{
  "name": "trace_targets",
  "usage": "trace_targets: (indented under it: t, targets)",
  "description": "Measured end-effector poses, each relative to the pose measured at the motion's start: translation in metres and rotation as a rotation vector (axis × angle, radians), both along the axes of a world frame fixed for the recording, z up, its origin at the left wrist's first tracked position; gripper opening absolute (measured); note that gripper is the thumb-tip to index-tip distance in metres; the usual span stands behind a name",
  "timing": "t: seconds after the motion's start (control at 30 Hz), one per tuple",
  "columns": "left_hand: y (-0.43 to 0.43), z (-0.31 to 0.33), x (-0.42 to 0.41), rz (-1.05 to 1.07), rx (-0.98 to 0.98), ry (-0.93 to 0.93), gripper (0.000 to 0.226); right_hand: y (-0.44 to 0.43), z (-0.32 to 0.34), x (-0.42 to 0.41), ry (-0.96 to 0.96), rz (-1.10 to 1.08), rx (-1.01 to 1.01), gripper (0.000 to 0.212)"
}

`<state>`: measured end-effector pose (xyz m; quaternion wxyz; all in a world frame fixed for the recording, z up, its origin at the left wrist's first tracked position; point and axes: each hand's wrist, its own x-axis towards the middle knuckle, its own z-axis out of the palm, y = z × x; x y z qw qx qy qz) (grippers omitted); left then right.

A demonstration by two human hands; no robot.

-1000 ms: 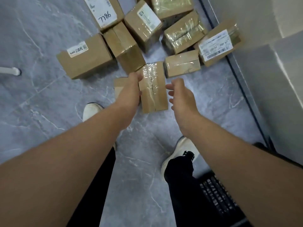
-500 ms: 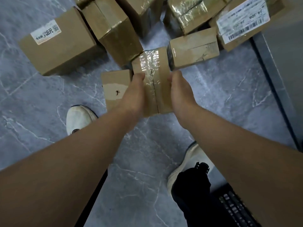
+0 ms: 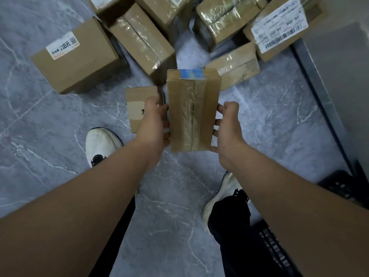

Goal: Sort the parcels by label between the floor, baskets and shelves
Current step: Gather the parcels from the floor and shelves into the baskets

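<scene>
I hold the taped parcel (image 3: 191, 110) between both hands. My left hand (image 3: 153, 120) grasps its left long edge and my right hand (image 3: 227, 124) grasps the right one, fingers curled round the sides. The parcel seems lifted off the floor (image 3: 50, 136), just to the right of the small flat carton (image 3: 137, 104); the pile (image 3: 143, 37) lies beyond that carton. No label shows on this face, only a blue strip (image 3: 191, 73) at the far end. I judge it light and stiff. The glossy tape down the middle may be slippery, so I would grip the bare cardboard edges while turning it to find the label.
</scene>
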<state>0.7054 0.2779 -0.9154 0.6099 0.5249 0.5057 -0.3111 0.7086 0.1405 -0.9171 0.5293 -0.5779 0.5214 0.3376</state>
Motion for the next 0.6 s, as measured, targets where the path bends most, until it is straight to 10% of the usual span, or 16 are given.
trace_targets:
  t: [0.6]
  targets:
    - [0.04,0.125,0.051,-0.037,0.02,-0.067,0.069,-0.001,0.114,0.031,-0.289,-0.007,0.071,0.042]
